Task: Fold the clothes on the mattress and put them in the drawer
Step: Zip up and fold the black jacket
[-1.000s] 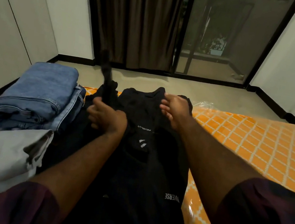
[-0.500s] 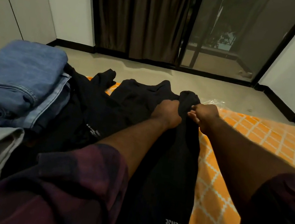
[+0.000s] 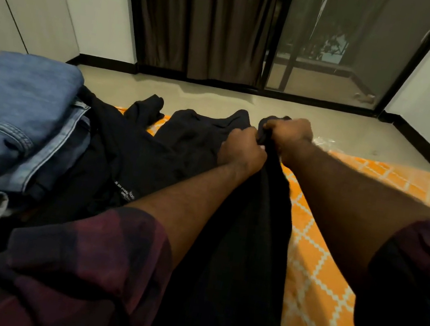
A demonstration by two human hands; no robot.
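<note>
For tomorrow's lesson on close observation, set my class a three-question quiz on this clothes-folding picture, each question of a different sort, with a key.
1. True or false: the left grip and the right grip both hold the black garment.
2. Stacked at the left: A) folded jeans B) shoes C) books?
3. Fill in: the mattress cover is ____ with a white lattice.
Key: 1 true; 2 A; 3 orange.

matt black cloth top (image 3: 235,252), blue denim jeans (image 3: 14,104), woven orange mattress cover (image 3: 330,283)
</note>
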